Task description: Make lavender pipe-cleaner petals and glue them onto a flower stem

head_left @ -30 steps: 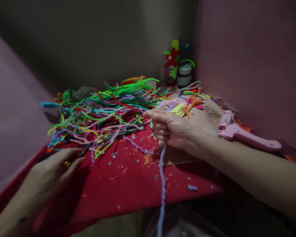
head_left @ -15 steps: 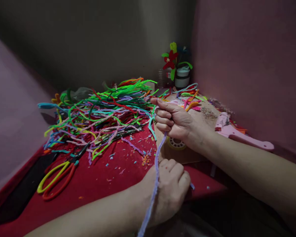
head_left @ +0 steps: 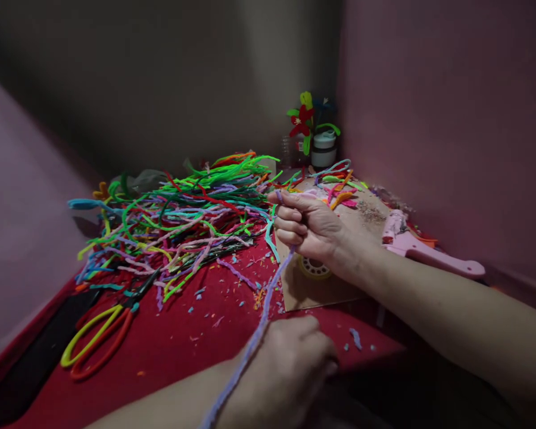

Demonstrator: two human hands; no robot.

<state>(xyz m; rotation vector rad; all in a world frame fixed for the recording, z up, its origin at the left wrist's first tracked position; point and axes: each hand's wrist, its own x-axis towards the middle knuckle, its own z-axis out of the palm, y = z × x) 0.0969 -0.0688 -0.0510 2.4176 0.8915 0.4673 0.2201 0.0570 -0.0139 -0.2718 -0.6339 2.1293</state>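
Holding one purple pipe cleaner (head_left: 262, 319), our right hand (head_left: 310, 226) has its fingers curled closed around the strand, a short tip poking out at the thumb and forefinger and the long tail leaving below the palm. That tail slants down in front of our left wrist and out of view at the bottom; we cannot tell whether it touches the skin. Our left hand (head_left: 288, 366) sits lower, knuckles up, its fingers mostly hidden, so whether they grip anything we cannot tell.

We judge the strand very light, its fuzzy pile giving good purchase, so slipping seems unlikely. A thin wire core probably runs inside: soft enough to bend under a light press, stiff enough to keep its curve. Breaking is a small worry; a hard pinch could leave a kink or flatten the nap. We would take it just short of the tip, since the cut wire may prick, with the palm steadying the rest loosely.

Scissors (head_left: 127, 305) lie left on the red-covered tabletop (head_left: 183, 351), beside the heap of pipe cleaners (head_left: 183, 220).
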